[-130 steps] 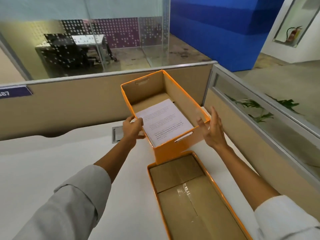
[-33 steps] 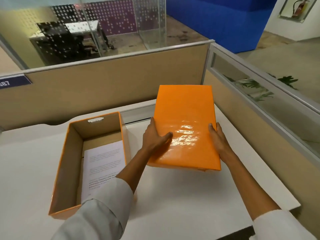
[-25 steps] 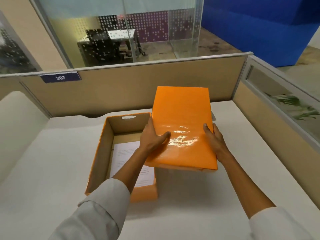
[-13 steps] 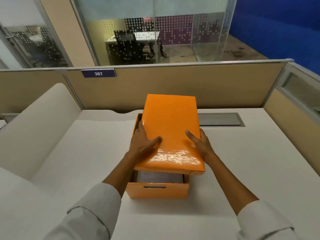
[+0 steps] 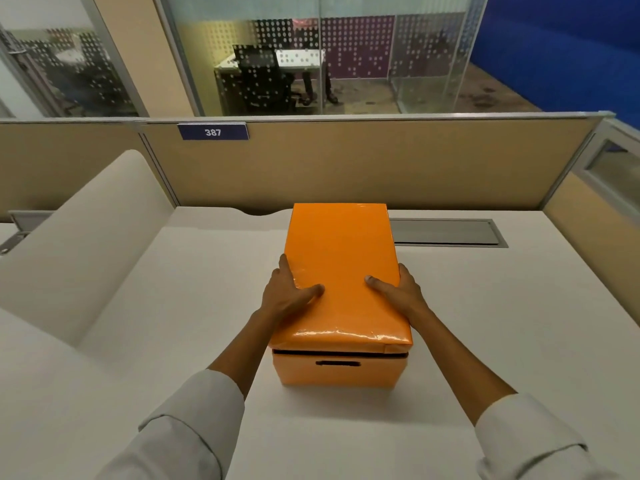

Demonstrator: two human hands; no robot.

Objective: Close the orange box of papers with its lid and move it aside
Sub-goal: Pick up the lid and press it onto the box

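On the white desk (image 5: pixel 173 306) in front of you, near its middle, the glossy orange cardboard lid (image 5: pixel 341 271) sits on top of the orange cardboard box (image 5: pixel 337 370), covering its whole opening. A thin dark gap shows between the lid's near rim and the box's front wall, just above the slot-shaped carry handle (image 5: pixel 337 363) cut into that wall, so you cannot tell whether the lid is pushed fully down. The papers inside are hidden.

Your left hand (image 5: pixel 287 296) clasps the lid's left edge towards its near end: the thumb lies flat on the shiny top, pointing inward, while the fingers wrap down over the side, mostly out of sight. Your right hand (image 5: pixel 398 294) mirrors it on the right edge, thumb stretched across the top surface, fingers curled over the rim. Both hands are moderately open, shaped to the lid's corner rather than pinching, and both are touching it.

Pale shirt sleeves (image 5: pixel 194 420) cover your forearms up to just below the wrists.

The box stands lengthwise away from you. A grey metal cable tray cover (image 5: pixel 446 232) is set into the desk just beside its far right corner. Behind runs a beige partition panel (image 5: pixel 346 161) carrying a dark blue tag (image 5: pixel 212 132) that reads 387.
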